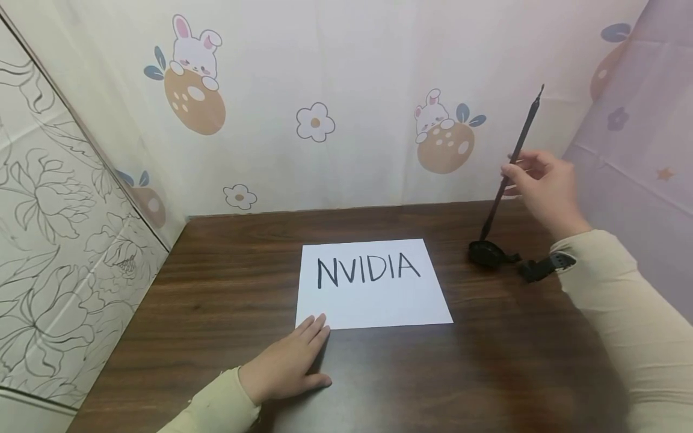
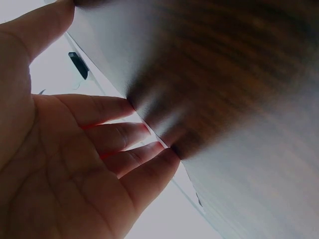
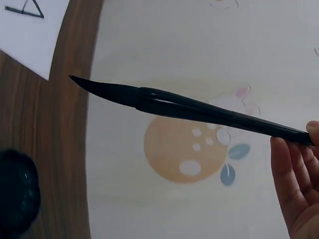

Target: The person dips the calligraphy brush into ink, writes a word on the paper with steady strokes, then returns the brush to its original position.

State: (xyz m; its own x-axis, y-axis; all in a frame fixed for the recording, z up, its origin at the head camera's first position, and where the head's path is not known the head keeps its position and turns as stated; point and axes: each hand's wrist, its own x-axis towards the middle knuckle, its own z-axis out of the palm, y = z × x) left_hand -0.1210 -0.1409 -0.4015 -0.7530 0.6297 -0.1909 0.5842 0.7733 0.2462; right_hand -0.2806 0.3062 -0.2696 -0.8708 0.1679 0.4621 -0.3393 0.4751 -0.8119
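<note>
My right hand (image 1: 549, 186) pinches a dark calligraphy brush (image 1: 518, 147) by its shaft, the brush slanting with its hanging loop end up. In the right wrist view the black bristles (image 3: 107, 93) come to a fine point. From the head the brush's lower end overlaps a small black ink dish (image 1: 485, 255), while the right wrist view shows bristles and dish apart. A white sheet of paper (image 1: 373, 307) lies on the table, lettered "NVIDIA" in black. At its near left corner rest the fingertips of my left hand (image 1: 287, 364), fingers extended and thumb out to the side.
The dark wooden table (image 1: 227, 288) runs back to a curtain (image 1: 363, 168) printed with rabbits and flowers. A panel with line-drawn flowers (image 1: 54, 240) stands along the left, and a lilac curtain (image 1: 639, 180) hangs at the right. A black wrist strap (image 1: 547, 266) sits at my right cuff.
</note>
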